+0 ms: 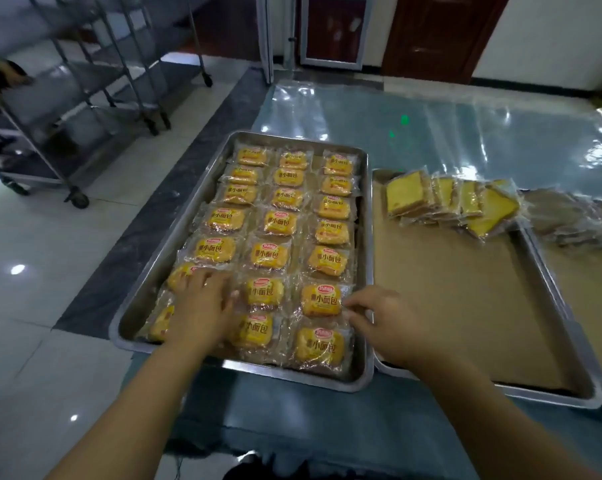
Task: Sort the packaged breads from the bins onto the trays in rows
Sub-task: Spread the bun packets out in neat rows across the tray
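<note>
**Left hand** [202,306]: lies flat with the fingers spread, palm down on the near left-column packets [180,276]. Holds nothing. Judged purpose: pressing them level and square in their column.

**Right hand** [382,323]: fingers are curled in at the right edge of the right-column packet [321,300], second row from the near end. It appears to pinch the wrapper seam, probably to tug the packet into line with its row.

**Bun packets** [280,223]: yellow buns in clear wrappers, labels up, in three columns running from the near rim to the far rim. Neighbouring wrappers touch or overlap slightly. All slots look filled, so this stage reads as final straightening rather than loading.

**Left tray** [164,247]: steel, holds the buns, touching the tray beside it.

**Middle tray** [542,394]: lined with brown paper [448,306] and mostly bare. Sliced cake packets [445,206] lean on one another in one row at the far end, likely the start of the next fill.

**Darker packets** [566,220]: on a third tray at the right edge, too blurred to identify.

**Surroundings**: a clear plastic sheet [431,133] covers the table, and wheeled racks [85,98] stand on the floor to the left. No bins are in view.
</note>
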Tool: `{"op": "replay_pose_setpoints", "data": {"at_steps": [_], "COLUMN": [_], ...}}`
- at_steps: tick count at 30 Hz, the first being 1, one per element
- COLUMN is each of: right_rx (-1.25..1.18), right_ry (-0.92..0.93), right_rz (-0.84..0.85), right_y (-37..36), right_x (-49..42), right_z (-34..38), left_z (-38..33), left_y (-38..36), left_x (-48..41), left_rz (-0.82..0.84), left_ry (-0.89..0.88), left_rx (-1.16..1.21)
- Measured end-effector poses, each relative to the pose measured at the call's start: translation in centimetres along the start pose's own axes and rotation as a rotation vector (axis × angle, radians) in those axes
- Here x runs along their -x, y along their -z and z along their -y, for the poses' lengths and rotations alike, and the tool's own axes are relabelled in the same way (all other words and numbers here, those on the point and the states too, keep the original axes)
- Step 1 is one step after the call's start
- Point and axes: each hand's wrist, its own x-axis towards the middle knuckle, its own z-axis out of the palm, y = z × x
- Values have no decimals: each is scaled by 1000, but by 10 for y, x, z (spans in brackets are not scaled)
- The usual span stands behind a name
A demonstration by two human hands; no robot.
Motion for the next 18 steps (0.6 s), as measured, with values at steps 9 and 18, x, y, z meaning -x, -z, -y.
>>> {"op": "replay_pose_setpoints", "data": {"at_steps": [9, 18], "right_rx": [-18, -42], "right_ry": [130, 14], "right_rz": [109, 135], "right_y": [-14, -25], "right_x": [-16, -16], "right_z": [6, 17], "left_z": [37, 46], "left_y": [2, 7], "left_x": [7, -5], "left_rz": [257, 328], "left_ry": [92, 54], "left_rx": [-195, -120]}}
